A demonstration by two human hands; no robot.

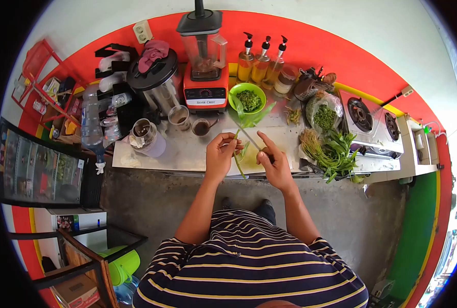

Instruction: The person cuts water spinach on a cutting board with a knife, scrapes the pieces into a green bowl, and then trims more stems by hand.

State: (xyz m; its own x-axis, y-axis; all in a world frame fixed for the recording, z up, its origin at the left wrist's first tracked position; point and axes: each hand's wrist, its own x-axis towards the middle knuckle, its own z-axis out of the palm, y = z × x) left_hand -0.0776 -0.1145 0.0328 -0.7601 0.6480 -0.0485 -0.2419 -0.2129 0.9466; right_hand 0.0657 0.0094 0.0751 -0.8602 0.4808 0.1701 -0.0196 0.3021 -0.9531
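Here, metal counter (285, 132); red wall (326, 43); grey concrete floor (336, 210).

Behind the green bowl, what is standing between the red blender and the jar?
Three pump bottles with yellow liquid stand between the blender and the jar; the head view shows it.

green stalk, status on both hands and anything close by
Left hand gripping stalk. Right hand holding knife. Green bowl of chopped greens just beyond.
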